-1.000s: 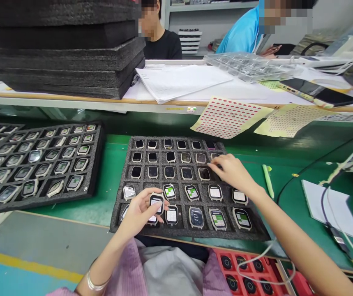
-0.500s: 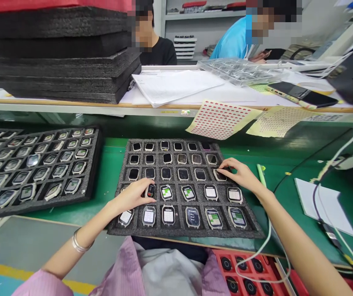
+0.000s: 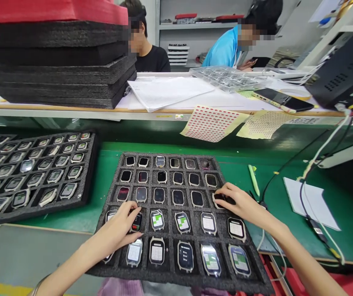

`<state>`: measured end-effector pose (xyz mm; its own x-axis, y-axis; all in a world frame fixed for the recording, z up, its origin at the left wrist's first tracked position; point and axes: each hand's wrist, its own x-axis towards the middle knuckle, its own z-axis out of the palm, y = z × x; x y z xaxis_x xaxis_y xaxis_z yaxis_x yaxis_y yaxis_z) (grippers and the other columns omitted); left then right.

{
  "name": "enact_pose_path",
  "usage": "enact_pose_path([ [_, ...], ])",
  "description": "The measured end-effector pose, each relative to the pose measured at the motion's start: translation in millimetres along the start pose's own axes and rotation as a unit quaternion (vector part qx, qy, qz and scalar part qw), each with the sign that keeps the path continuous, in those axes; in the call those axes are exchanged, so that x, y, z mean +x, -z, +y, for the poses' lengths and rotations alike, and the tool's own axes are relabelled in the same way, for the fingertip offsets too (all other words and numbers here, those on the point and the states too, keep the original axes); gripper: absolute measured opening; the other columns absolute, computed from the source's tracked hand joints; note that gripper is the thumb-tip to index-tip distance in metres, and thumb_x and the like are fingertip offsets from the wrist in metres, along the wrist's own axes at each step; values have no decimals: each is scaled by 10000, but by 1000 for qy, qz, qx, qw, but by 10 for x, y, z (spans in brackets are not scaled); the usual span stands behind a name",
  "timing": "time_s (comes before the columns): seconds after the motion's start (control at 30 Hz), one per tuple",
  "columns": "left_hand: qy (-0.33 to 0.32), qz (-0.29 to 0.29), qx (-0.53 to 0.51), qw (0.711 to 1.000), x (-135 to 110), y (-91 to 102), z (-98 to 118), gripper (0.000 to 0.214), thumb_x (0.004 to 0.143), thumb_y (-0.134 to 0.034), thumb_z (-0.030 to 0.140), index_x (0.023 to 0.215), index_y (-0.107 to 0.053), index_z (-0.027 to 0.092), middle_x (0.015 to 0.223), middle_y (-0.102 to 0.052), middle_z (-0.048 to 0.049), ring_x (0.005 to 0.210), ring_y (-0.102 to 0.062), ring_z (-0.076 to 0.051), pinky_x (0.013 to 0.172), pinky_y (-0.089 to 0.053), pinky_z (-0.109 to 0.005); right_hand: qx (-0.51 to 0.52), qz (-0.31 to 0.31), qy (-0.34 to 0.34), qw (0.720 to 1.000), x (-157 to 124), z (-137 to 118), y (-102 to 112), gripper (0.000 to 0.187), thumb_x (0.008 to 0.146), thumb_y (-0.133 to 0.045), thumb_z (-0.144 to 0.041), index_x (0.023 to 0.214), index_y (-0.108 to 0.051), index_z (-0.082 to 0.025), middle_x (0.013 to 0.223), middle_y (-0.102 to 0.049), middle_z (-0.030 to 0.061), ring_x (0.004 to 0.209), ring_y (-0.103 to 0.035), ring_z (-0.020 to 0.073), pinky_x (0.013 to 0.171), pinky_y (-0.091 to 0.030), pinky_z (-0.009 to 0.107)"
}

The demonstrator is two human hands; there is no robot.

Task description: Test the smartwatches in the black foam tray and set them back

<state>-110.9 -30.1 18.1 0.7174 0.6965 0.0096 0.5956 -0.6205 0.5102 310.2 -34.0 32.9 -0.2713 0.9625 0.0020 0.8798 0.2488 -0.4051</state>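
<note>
A black foam tray [image 3: 168, 251] full of smartwatches lies in front of me, each watch in its own compartment. My left hand [image 3: 119, 224] reaches over the left side, its thumb and fingers around a smartwatch [image 3: 137, 222] with red and green on its lit screen. That watch sits in its compartment, partly covered by my fingers. At the tray's right edge my right hand [image 3: 236, 202] has its thumb and fingertips on a dark-screened smartwatch [image 3: 218, 201], mostly hidden beneath them. The two nearer rows have mostly lit screens; screens in the farther rows are mostly dark.
Another foam tray of watches [image 3: 85, 172] stands to the left. Stacked black foam trays [image 3: 56, 74] and papers [image 3: 167, 90] rest on the raised shelf, with a phone [image 3: 282, 100]. Cables [image 3: 305, 197] and a green pen [image 3: 253, 180] lie rightward. Two people sit across.
The view has shifted, so the watch tray appears lower and larger. Both hands stay at the same watches, and the right hand's fingers now cover more of its watch.
</note>
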Motion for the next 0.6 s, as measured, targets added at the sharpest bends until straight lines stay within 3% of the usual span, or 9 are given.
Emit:
enact_pose_path([
  [0.1,21,26,78,996,-34,110,-44,594,802,-616,479,1294,-428,204,1243,-488,-142,1126,-473,-338,906,-446,-471,47,19,-12,999,-120,-51,-28,266,883,-524,-469,971,-560,-221,965,-589,77,903,-595,246,803,-469,350],
  [0.2,97,78,149,981,114,189,-219,379,927,-417,413,1197,-498,160,1141,-552,-148,1016,-532,-313,855,-454,-461,91,38,-41,994,-102,-55,-60,258,845,-574,-479,883,-507,-232,901,-636,54,859,-621,249,734,-484,331],
  [0.3,165,108,184,963,326,185,-416,314,947,-361,348,1040,-547,112,975,-605,-164,904,-574,-318,789,-463,-448,103,103,-97,985,-13,-35,-72,314,787,-621,-519,867,-539,-227,829,-671,59,768,-635,264,669,-492,352],
  [0.43,192,144,81,967,465,161,-576,273,907,-450,369,989,-537,123,838,-614,-102,787,-602,-273,684,-464,-365,254,185,-136,939,118,-111,-11,369,767,-645,-526,927,-572,-201,837,-660,81,707,-642,245,586,-533,352],
  [0.53,208,123,-57,969,454,200,-618,314,823,-569,465,888,-600,159,645,-560,2,623,-567,-207,592,-423,-297,413,179,-129,884,232,-281,46,325,808,-629,-484,922,-520,-200,865,-627,68,620,-633,194,423,-503,265],
  [0.6,213,108,-182,954,456,245,-606,330,762,-641,484,773,-640,155,607,-568,5,608,-564,-187,585,-417,-275,457,168,-127,864,323,-396,69,308,823,-628,-458,934,-520,-192,911,-633,79,493,-547,119,325,-406,205],
])
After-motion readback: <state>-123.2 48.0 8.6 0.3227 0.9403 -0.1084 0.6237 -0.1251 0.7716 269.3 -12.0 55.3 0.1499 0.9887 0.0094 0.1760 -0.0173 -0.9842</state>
